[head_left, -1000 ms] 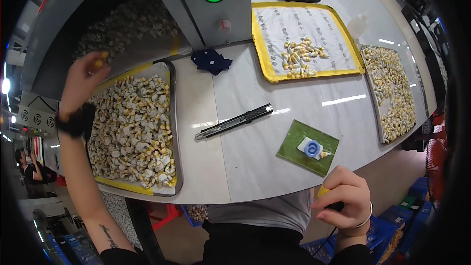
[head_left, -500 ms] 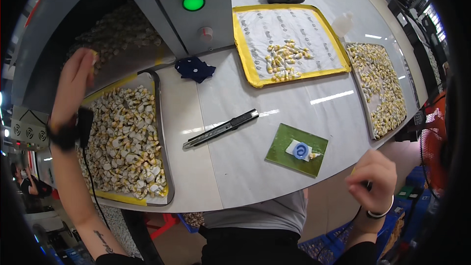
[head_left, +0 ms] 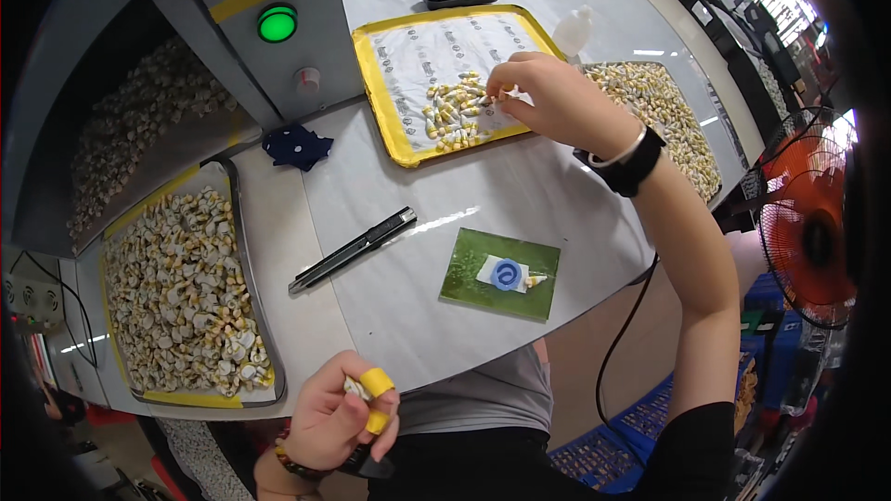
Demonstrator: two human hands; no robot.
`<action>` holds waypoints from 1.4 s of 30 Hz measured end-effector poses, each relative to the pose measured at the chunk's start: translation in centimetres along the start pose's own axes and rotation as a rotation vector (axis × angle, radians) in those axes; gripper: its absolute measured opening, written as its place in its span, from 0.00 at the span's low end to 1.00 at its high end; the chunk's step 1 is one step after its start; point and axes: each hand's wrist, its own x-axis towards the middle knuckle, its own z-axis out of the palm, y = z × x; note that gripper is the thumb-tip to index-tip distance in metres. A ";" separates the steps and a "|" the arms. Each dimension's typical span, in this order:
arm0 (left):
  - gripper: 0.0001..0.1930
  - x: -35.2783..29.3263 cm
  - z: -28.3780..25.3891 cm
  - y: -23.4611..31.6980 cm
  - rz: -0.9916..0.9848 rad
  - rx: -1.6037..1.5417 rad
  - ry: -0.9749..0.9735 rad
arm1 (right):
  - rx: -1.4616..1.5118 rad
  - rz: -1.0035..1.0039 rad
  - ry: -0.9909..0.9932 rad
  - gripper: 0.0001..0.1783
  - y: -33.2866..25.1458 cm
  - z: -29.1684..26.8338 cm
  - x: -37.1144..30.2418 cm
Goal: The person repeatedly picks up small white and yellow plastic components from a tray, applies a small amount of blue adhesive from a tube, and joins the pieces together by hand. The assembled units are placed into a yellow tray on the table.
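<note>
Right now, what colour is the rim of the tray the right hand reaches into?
Yellow: the tray rim shows clearly in the head view.

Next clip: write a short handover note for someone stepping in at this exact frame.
Left hand: closed on a small pale piece at the table's near edge, yellow finger cots on.
Right hand: fingertips placing a piece at the small pile in the yellow-rimmed tray.
Done: a small cluster sits in that tray.
Left: the left tray and the right tray are full of pieces.
Utility knife and green card lie untouched.

Pale curved worktable [head_left: 557,204] with yellow-rimmed tray [head_left: 376,83], box cutter [head_left: 353,249], green mat [head_left: 501,274], blue cloth [head_left: 295,146].
</note>
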 end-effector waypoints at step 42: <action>0.28 1.6 -0.5 -3.3 -0.060 -0.252 -0.046 | -0.032 -0.293 -0.241 0.14 -11.1 -1.2 -10.1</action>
